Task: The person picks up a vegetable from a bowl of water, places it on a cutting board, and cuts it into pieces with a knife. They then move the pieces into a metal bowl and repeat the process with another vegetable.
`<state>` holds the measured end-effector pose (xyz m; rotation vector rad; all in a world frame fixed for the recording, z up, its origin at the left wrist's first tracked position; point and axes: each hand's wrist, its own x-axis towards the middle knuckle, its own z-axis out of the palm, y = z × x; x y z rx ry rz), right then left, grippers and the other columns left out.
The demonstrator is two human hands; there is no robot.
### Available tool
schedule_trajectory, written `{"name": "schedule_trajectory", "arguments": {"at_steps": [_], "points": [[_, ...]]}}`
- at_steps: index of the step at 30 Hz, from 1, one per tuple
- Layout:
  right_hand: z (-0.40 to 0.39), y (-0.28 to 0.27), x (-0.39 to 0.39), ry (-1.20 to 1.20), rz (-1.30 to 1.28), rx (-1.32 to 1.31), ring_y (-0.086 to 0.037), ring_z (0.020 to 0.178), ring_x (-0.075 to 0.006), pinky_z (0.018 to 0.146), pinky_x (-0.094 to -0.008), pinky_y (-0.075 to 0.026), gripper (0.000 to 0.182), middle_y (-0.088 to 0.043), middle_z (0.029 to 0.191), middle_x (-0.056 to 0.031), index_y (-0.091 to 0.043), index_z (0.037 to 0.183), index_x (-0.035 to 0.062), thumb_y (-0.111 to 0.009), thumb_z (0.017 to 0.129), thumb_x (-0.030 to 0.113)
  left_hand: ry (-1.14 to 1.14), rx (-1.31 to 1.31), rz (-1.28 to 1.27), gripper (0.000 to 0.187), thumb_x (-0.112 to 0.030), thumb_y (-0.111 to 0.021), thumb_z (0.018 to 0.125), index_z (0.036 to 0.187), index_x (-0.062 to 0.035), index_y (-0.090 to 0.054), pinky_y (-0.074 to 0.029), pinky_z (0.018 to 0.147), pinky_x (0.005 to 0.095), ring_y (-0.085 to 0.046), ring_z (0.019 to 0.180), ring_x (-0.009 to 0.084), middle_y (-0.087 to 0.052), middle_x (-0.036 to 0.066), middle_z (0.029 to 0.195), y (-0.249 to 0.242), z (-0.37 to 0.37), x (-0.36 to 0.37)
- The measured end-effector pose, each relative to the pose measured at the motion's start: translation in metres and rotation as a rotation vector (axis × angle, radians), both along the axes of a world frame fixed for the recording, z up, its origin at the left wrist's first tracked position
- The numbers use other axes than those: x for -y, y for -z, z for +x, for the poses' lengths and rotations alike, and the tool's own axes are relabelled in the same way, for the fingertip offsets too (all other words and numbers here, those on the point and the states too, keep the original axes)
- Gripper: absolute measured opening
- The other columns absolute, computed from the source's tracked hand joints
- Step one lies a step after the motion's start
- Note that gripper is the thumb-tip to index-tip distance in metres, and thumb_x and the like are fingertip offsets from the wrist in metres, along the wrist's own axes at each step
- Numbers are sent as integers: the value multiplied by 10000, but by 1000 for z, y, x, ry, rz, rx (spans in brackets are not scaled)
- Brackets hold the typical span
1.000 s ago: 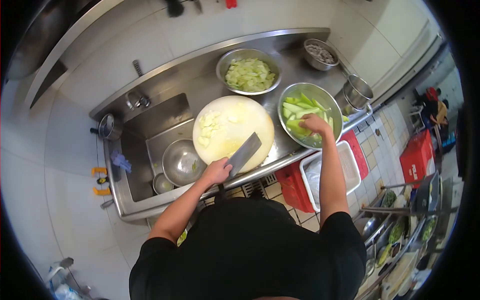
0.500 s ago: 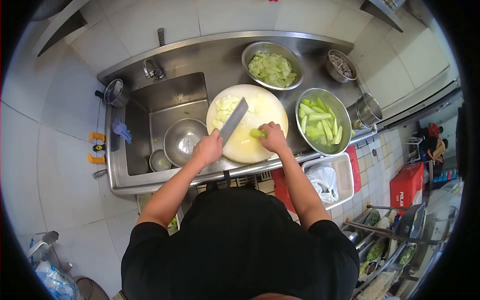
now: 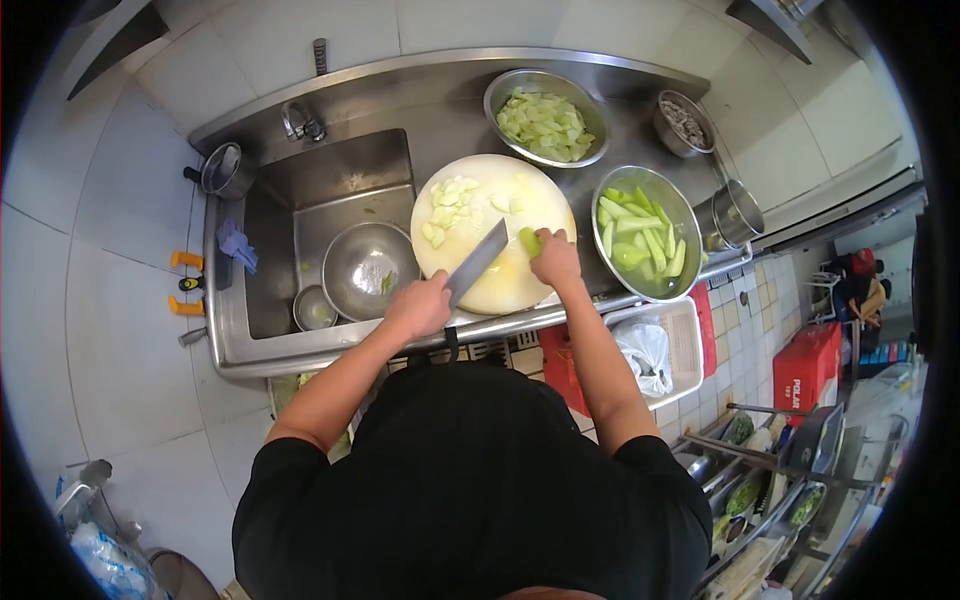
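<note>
My left hand [image 3: 422,305] is closed round the handle of a cleaver [image 3: 478,262], whose broad blade slants up and right over the round cutting board [image 3: 500,295]. Between the fingers of my right hand [image 3: 556,259] is a pale green vegetable piece [image 3: 529,240], held on the board just right of the blade tip. Cut pale slices [image 3: 455,205] lie on the board's left part. Right of the board, a steel bowl [image 3: 688,215] holds long peeled green vegetable pieces [image 3: 640,232]. Behind it, another bowl [image 3: 600,112] is full of thin green slices [image 3: 546,125].
At left is a sink [image 3: 330,160] with a large steel bowl [image 3: 350,262] and a small bowl [image 3: 314,309] in it. A bowl of greyish bits [image 3: 684,124] and steel pots [image 3: 738,213] stand at right. Below the counter edge is a white basket [image 3: 688,340] with a plastic bag.
My left hand has brought the cleaver down and right, nearer the vegetable piece. My right hand has shifted slightly right with that piece. A green scrap now shows in the large sink bowl.
</note>
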<state>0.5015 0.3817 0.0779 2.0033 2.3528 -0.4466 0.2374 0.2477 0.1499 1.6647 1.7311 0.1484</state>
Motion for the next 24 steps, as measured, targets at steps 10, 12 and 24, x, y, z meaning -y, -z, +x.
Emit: {"name": "schedule_trajectory", "arguments": {"at_steps": [10, 12, 24], "points": [[-2, -18, 6, -200, -85, -70, -645, 1085, -444, 950, -499, -546, 648, -590, 1258, -216, -530, 1403, 160, -778, 806, 217, -107, -126, 45, 283, -232, -494, 1007, 1201, -39, -569, -518, 889, 576, -668, 1012, 488, -690, 309, 1057, 21, -39, -36], [-17, -16, 19, -319, -113, -97, -648, 1078, -444, 944, -506, -548, 660, -590, 1256, -212, -522, 1408, 161, -785, 806, 220, -93, -171, 30, 284, -220, -489, 1007, 1214, -39, -558, -521, 886, 580, -674, 1006, 488, -696, 304, 1055, -1, -30, -36], [-48, -30, 18, -395, -238, 6, -690, 1072, -377, 901, -449, -582, 663, -619, 1245, -215, -514, 1414, 142, -674, 783, 17, 45, -245, -62, 268, -190, -513, 989, 1207, -38, -542, -529, 869, 584, -687, 1015, 468, -701, 287, 1015, -13, 12, -12]]}}
